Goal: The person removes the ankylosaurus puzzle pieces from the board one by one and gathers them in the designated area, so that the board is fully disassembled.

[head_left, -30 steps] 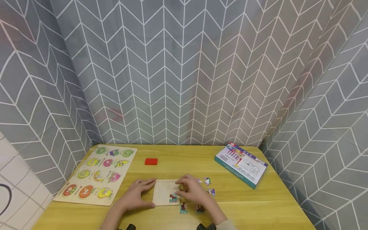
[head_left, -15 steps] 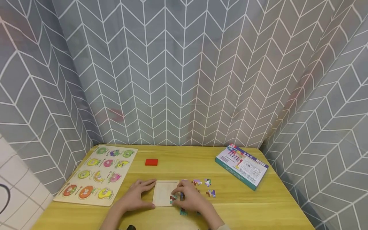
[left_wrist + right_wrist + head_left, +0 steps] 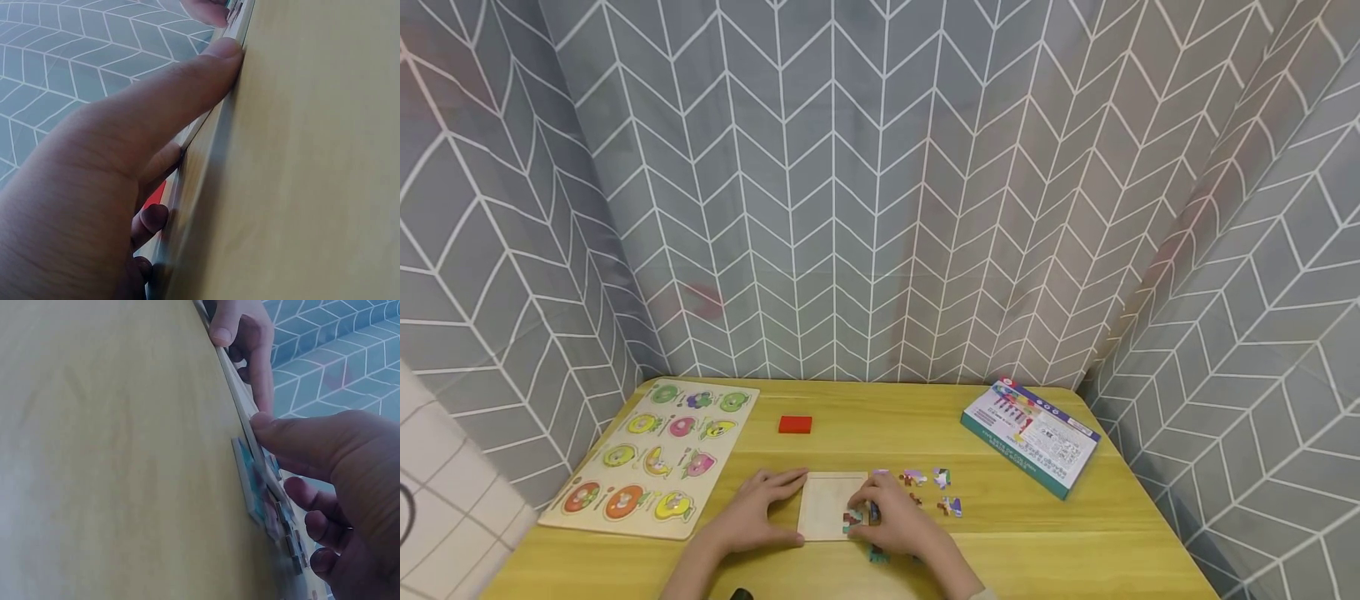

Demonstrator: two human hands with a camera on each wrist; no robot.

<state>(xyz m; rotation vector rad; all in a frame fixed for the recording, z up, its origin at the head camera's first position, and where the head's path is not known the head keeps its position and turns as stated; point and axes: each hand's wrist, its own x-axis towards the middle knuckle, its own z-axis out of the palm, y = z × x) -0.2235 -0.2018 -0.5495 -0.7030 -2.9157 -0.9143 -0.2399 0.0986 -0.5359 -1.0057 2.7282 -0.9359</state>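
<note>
A square wooden puzzle tray (image 3: pixel 826 500) lies flat at the front middle of the table. Inside its lower right part is a teal and brown puzzle piece (image 3: pixel 852 520). The left hand (image 3: pixel 752 512) rests along the tray's left side, thumb at the near corner and straight fingers at the far one. The right hand (image 3: pixel 891 517) spans the piece between thumb and index finger, its other fingers loosely bent. In the right wrist view, the right thumb (image 3: pixel 281 431) lies at the tray's edge. Several loose pieces lie right of the tray, some partly hidden by the right hand.
To the left lies a board with fruit pictures (image 3: pixel 651 458). A red block (image 3: pixel 795 425) sits beyond the tray. At the back right stands a flat box (image 3: pixel 1030 433). Loose puzzle pieces (image 3: pixel 951 506) lie right of the hand. Patterned curtains (image 3: pixel 880 208) surround the wooden table.
The right hand has shifted left and slightly nearer, its thumb and index finger now around the piece in the tray. The left hand stays at the tray's left side.
</note>
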